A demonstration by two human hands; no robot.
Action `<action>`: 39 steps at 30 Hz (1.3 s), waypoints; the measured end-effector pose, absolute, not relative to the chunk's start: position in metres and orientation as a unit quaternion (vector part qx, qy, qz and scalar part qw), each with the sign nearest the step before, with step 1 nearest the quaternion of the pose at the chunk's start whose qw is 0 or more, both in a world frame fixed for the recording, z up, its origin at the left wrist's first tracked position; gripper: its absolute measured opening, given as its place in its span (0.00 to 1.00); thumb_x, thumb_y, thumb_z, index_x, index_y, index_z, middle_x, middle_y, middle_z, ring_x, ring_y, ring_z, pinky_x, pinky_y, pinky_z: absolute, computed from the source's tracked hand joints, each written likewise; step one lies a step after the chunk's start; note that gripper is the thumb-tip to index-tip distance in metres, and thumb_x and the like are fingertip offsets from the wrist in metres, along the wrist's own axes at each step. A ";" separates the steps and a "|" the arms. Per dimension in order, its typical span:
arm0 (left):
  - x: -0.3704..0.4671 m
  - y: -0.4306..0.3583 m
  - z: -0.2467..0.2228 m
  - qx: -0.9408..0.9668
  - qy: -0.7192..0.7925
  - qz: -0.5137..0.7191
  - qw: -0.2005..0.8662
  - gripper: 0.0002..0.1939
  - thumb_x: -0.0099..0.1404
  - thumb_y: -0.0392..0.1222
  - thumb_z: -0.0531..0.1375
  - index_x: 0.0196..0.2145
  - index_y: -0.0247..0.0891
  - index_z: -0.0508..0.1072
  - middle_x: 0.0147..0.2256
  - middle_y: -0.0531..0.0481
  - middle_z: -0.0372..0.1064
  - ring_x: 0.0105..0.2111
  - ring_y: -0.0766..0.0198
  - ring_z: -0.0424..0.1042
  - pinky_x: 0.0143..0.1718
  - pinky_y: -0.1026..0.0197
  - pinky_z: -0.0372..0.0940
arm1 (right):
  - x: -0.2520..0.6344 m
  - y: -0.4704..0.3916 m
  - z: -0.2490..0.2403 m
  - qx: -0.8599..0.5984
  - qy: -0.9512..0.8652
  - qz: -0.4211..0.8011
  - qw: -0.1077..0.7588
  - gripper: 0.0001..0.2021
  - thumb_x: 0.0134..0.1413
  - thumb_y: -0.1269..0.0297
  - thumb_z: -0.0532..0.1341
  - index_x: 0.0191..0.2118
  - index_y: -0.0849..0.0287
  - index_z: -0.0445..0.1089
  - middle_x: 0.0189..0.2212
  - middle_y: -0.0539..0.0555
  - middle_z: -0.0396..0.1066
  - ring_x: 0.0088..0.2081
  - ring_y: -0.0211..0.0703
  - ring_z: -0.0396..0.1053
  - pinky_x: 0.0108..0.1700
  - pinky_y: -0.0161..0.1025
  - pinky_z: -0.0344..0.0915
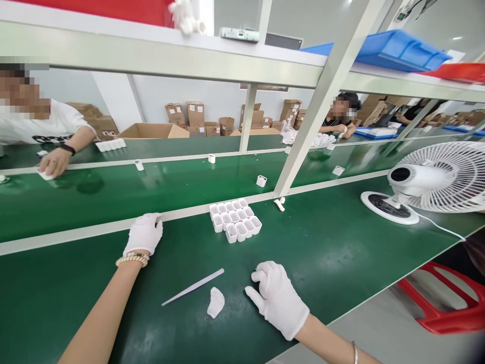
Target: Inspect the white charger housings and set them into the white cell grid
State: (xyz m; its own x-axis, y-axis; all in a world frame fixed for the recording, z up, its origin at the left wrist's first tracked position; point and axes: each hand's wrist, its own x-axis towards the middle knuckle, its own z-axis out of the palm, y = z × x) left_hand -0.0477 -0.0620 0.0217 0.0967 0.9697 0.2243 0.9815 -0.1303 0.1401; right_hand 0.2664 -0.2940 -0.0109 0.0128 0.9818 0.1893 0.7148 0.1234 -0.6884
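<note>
My left hand (144, 233), in a white glove, rests by the pale rail of the green bench with its fingers curled; what they hold, if anything, is hidden. My right hand (276, 296), also gloved, hovers or rests over the near bench, thumb apart from loosely bent fingers and nothing visible between them. Between the hands lie a thin white tapered stick (193, 287) and a crumpled white piece (215, 302), perhaps cloth or paper. Beyond them, small white open-topped cups (235, 216) stand packed in rows.
A white fan (424, 177) stands at the right, its cable along the bench edge. A slanted post (314, 106) rises from the rail. Small white cases (261, 180) sit on the green middle strip. Across the bench, a person's hand (55, 162) touches a white piece. A red stool (447, 298) stands below.
</note>
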 end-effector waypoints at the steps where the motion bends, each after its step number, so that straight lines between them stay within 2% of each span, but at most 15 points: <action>1: -0.047 -0.063 0.023 -0.741 -0.658 -0.130 0.022 0.23 0.66 0.39 0.51 0.53 0.31 0.76 0.49 0.34 0.77 0.53 0.43 0.74 0.55 0.47 0.69 | 0.268 -0.290 -0.007 -0.630 -0.658 0.232 0.342 0.16 0.59 0.51 0.60 0.26 0.56 0.68 0.34 0.63 0.70 0.40 0.60 0.65 0.48 0.63 0.59; 4: -0.047 -0.064 0.025 -0.743 -0.656 -0.128 0.019 0.23 0.66 0.39 0.51 0.53 0.31 0.76 0.48 0.34 0.77 0.52 0.43 0.74 0.54 0.46 0.70 | 0.278 -0.276 0.008 -0.621 -0.622 0.314 0.359 0.24 0.58 0.44 0.60 0.18 0.53 0.59 0.23 0.55 0.64 0.30 0.50 0.62 0.42 0.54 0.61; 7: -0.047 -0.065 0.025 -0.742 -0.658 -0.128 0.018 0.22 0.67 0.39 0.51 0.53 0.31 0.76 0.48 0.33 0.77 0.53 0.42 0.74 0.54 0.47 0.70 | 0.285 -0.256 0.026 -0.588 -0.552 0.460 0.372 0.32 0.64 0.36 0.48 0.15 0.53 0.59 0.13 0.50 0.57 0.21 0.43 0.60 0.33 0.46 0.63; 10: -0.047 -0.065 0.025 -0.741 -0.659 -0.129 0.019 0.22 0.67 0.39 0.51 0.52 0.31 0.76 0.48 0.34 0.77 0.52 0.43 0.74 0.54 0.47 0.70 | 0.280 -0.231 0.036 -0.523 -0.474 0.600 0.376 0.37 0.63 0.32 0.39 0.14 0.52 0.56 0.10 0.49 0.56 0.17 0.43 0.62 0.27 0.42 0.64; 13: -0.048 -0.065 0.024 -0.740 -0.660 -0.131 0.024 0.22 0.67 0.39 0.51 0.52 0.31 0.77 0.47 0.34 0.77 0.51 0.44 0.75 0.54 0.49 0.70 | 0.266 -0.209 0.034 -0.461 -0.414 0.693 0.368 0.37 0.58 0.27 0.42 0.13 0.52 0.55 0.10 0.50 0.59 0.14 0.42 0.61 0.21 0.40 0.61; 16: -0.049 -0.065 0.023 -0.744 -0.653 -0.137 0.030 0.21 0.66 0.39 0.51 0.51 0.31 0.77 0.46 0.35 0.78 0.50 0.45 0.76 0.54 0.50 0.70 | 0.253 -0.199 0.024 -0.410 -0.375 0.750 0.360 0.37 0.54 0.25 0.46 0.12 0.53 0.55 0.09 0.49 0.58 0.12 0.40 0.59 0.16 0.38 0.57; 23: -0.056 -0.062 0.021 -0.751 -0.646 -0.129 0.038 0.20 0.65 0.39 0.52 0.50 0.34 0.78 0.47 0.36 0.78 0.51 0.44 0.75 0.53 0.48 0.70 | 0.249 -0.205 0.016 -0.336 -0.317 0.800 0.383 0.38 0.56 0.28 0.48 0.11 0.54 0.59 0.06 0.49 0.56 0.10 0.39 0.55 0.14 0.37 0.56; 39: -0.061 -0.057 0.018 -0.755 -0.644 -0.114 0.050 0.20 0.66 0.40 0.52 0.50 0.35 0.77 0.48 0.37 0.77 0.52 0.45 0.74 0.55 0.49 0.70 | 0.246 -0.215 0.017 -0.294 -0.304 0.815 0.396 0.37 0.61 0.34 0.50 0.09 0.54 0.56 0.04 0.47 0.50 0.07 0.36 0.50 0.09 0.35 0.53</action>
